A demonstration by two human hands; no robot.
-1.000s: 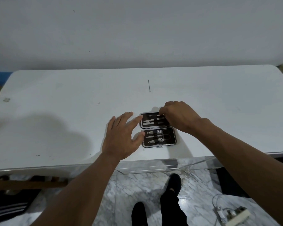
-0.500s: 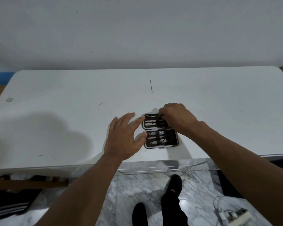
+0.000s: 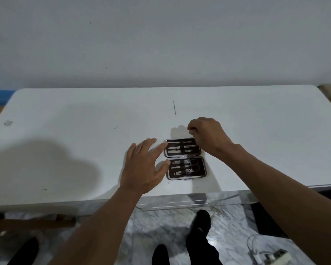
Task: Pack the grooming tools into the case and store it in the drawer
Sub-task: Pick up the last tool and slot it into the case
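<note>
Head view — open case [image 3: 185, 159], tools crosswise; left hand [image 3: 143, 169] spread, right hand [image 3: 208, 136] curled, empty.

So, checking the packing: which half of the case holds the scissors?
The near half, closest to the table edge; the far half holds only slim straight tools.

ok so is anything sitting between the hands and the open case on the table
Nothing visible does. The left hand lies flat at the left edge of the open case, fingertips touching it. The right hand is at its far right corner. The thin pin lies farther back, clear of both.
</note>
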